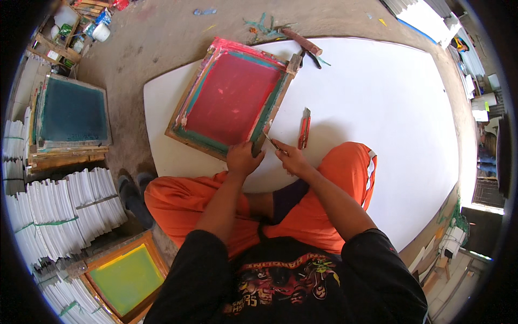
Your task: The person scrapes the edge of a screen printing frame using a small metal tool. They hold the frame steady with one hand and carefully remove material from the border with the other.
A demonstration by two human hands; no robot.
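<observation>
A wooden screen-printing frame (pixel 232 100) with red mesh and green, paint-stained edges lies tilted on a white board (pixel 399 135) before my crossed legs. My left hand (pixel 244 159) is closed round the frame's near right corner. Just right of it, my right hand (pixel 294 160) grips a slim metal tool (pixel 272 141); its tip meets the frame's right wooden side, and its exact kind is unclear. A red box cutter (pixel 305 129) lies on the board beyond my right hand. Past the frame's far right corner are a brown wooden handle (pixel 302 41) and a black-handled tool (pixel 311 58), partly hidden.
At left, a dark green screen frame (pixel 74 113) rests on a stack, near bundled white sheets (pixel 67 208). A yellow-green screen frame (pixel 127 278) stands at the lower left. Green scraps (pixel 263 25) litter the floor beyond the board. Sheets (pixel 426 21) are stacked far right.
</observation>
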